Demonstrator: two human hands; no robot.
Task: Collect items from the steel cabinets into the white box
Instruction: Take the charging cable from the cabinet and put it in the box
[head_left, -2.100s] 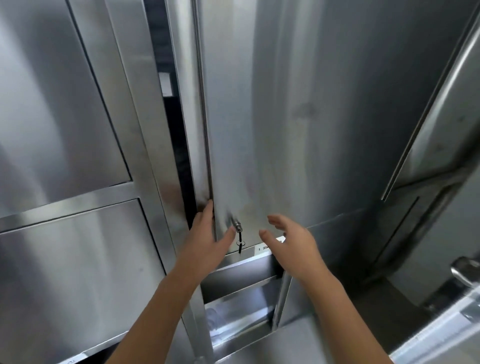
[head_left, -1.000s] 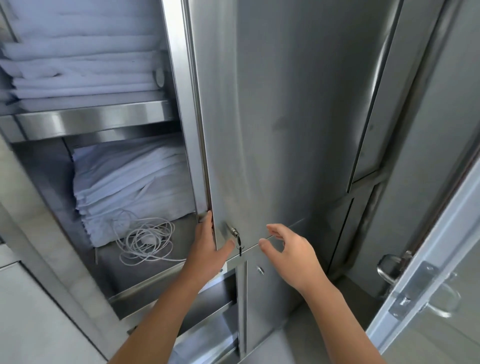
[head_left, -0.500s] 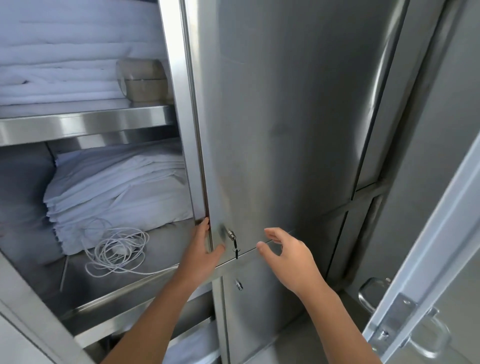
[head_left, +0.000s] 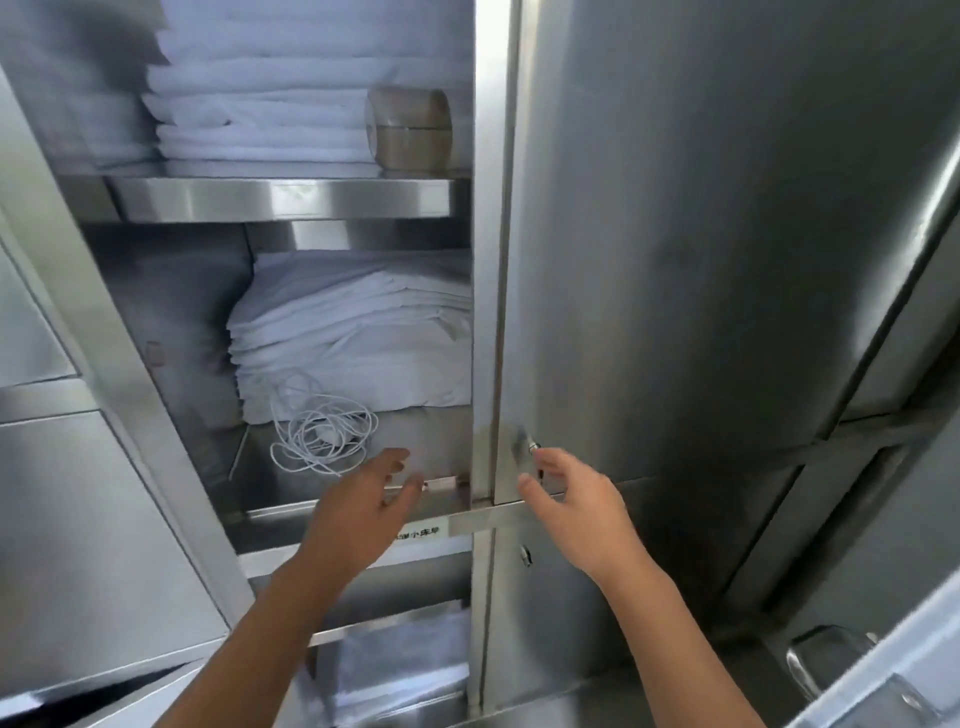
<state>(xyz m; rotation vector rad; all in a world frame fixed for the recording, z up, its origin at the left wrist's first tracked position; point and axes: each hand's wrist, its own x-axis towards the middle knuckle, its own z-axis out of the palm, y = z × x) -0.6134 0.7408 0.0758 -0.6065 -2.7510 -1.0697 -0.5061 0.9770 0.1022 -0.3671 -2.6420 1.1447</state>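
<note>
While the right grip (head_left: 576, 504) idles open, the empty, spread left grip (head_left: 363, 501) hangs just short of the coiled cable (head_left: 322, 436).

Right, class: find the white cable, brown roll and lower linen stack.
white cable (head_left: 324, 432), head view, coil's middle
brown roll (head_left: 410, 127), head view, curved side
lower linen stack (head_left: 363, 338), head view, front folds
</note>
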